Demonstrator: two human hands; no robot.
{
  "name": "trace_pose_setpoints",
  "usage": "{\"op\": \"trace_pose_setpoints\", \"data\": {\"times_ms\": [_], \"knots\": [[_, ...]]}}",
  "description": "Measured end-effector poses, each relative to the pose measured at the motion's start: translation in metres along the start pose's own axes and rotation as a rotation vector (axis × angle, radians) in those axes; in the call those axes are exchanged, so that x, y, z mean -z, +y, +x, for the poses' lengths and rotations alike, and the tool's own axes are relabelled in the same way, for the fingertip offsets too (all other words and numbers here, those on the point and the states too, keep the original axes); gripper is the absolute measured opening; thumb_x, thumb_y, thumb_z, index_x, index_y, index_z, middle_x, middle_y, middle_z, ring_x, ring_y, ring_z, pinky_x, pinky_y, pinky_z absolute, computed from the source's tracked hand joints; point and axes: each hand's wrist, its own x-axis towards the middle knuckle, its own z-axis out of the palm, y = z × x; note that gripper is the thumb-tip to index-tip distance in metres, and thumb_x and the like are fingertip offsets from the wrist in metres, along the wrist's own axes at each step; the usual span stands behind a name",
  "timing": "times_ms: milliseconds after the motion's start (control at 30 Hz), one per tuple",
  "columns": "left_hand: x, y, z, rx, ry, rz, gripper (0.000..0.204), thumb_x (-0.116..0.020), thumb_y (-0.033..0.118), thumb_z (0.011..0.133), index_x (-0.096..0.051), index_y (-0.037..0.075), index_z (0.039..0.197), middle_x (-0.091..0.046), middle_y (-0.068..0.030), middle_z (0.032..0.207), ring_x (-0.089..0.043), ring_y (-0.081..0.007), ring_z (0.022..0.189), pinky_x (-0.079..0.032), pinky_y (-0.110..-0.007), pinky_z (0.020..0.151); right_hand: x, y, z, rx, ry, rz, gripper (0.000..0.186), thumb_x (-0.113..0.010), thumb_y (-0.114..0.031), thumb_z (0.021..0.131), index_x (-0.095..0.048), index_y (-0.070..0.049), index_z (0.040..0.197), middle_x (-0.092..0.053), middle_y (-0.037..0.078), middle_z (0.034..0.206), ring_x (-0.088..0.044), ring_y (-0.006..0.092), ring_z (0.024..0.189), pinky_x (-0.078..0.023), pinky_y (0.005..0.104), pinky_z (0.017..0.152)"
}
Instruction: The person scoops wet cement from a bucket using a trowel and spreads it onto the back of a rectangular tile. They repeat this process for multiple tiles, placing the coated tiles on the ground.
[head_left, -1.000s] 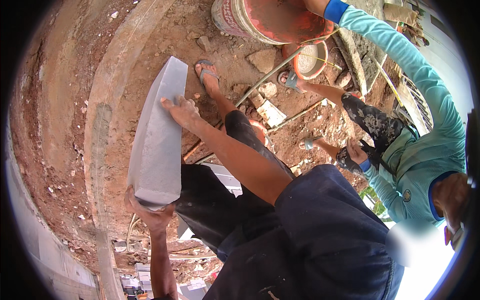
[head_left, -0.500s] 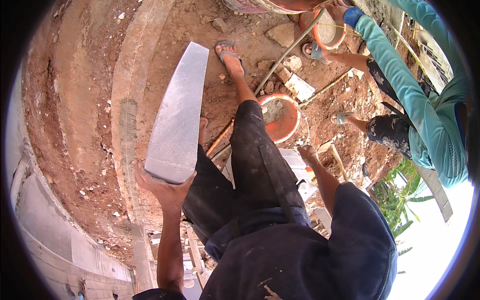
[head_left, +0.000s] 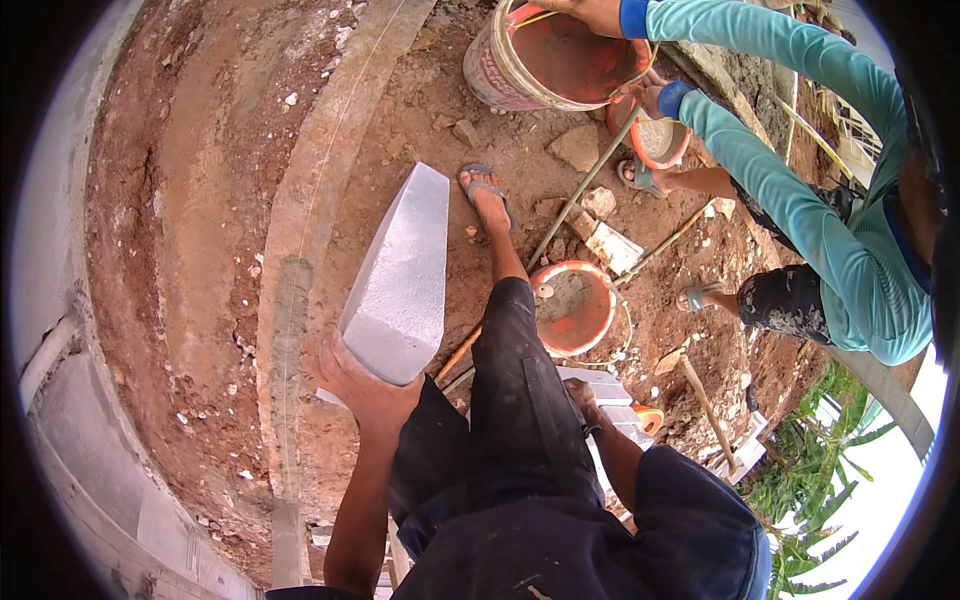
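A long, light grey concrete block [head_left: 405, 280] is gripped at its near end by my left hand [head_left: 372, 390]. The fingers and thumb of that hand wrap round the end, and the block points away from me over the ground. My right hand [head_left: 583, 400] hangs beside my right leg, close to several grey blocks [head_left: 600, 385] on the ground. Its fingers are partly hidden, and whether it touches them cannot be made out. To the left of the held block, a wet mortar strip [head_left: 290, 320] lies on a concrete footing [head_left: 318, 180] with a string line above it.
An orange bucket of mortar [head_left: 578, 308] stands ahead of my right leg. At the far right, a co-worker in teal sleeves [head_left: 770, 150] tilts a large bucket [head_left: 500, 65] near a smaller orange bucket [head_left: 662, 140]. A hose [head_left: 590, 185], stones and a wall [head_left: 130, 450] lie around.
The block in my left hand has swung nearer and tilted, showing more of its end face. My right hand has lowered towards the grey blocks. The co-worker's large bucket shows more fully.
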Motion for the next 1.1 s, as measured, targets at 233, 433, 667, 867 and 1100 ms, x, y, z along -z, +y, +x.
{"op": "trace_pose_setpoints", "data": {"times_ms": [233, 433, 667, 867, 1100], "knots": [[-0.008, 0.007, 0.000, -0.098, 0.107, 0.085, 0.110, -0.080, 0.046, 0.062, -0.028, -0.005, 0.144, -0.038, -0.0245, 0.135, -0.038, -0.0423, 0.126, -0.026, -0.061, 0.105, 0.005, 0.033, 0.026, 0.025, 0.010, 0.002, 0.031, -0.065, -0.034, 0.082, -0.074, -0.011, 0.101, -0.070, 0.017, 0.108, -0.068, 0.0311, 0.100, -0.053, 0.0397, 0.084], [-0.009, 0.012, -0.002, -0.085, 0.101, 0.082, 0.109, -0.079, 0.049, 0.063, -0.028, -0.006, 0.144, -0.039, -0.0234, 0.134, -0.038, -0.0410, 0.128, -0.027, -0.060, 0.105, 0.035, 0.023, 0.031, 0.124, -0.008, 0.011, 0.025, -0.060, -0.030, 0.086, -0.074, -0.012, 0.097, -0.071, 0.016, 0.105, -0.067, 0.0312, 0.098, -0.052, 0.0405, 0.085], [-0.006, 0.019, 0.007, -0.078, 0.077, 0.068, 0.108, -0.080, 0.045, 0.062, -0.029, -0.005, 0.143, -0.040, -0.0229, 0.132, -0.039, -0.0403, 0.125, -0.027, -0.060, 0.106, 0.049, -0.005, 0.040, 0.207, 0.012, -0.050, 0.022, -0.053, -0.023, 0.091, -0.072, -0.014, 0.098, -0.070, 0.014, 0.103, -0.065, 0.0305, 0.098, -0.051, 0.0414, 0.087], [-0.006, 0.022, 0.013, -0.084, 0.081, 0.055, 0.108, -0.081, 0.040, 0.060, -0.029, -0.004, 0.144, -0.040, -0.0238, 0.132, -0.039, -0.0420, 0.124, -0.027, -0.060, 0.105, 0.052, -0.022, 0.042, 0.222, 0.034, -0.160, 0.022, -0.055, -0.024, 0.090, -0.073, -0.017, 0.099, -0.069, 0.015, 0.106, -0.067, 0.0319, 0.097, -0.053, 0.0413, 0.085], [-0.010, 0.041, 0.027, -0.095, 0.064, 0.079, 0.108, -0.081, 0.040, 0.059, -0.030, -0.003, 0.144, -0.041, -0.0236, 0.132, -0.039, -0.0420, 0.125, -0.028, -0.060, 0.105, 0.059, -0.003, 0.049, 0.170, 0.082, -0.082, 0.036, -0.061, -0.037, 0.085, -0.072, -0.007, 0.102, -0.069, 0.019, 0.108, -0.066, 0.0352, 0.100, -0.052, 0.0439, 0.085]]}}
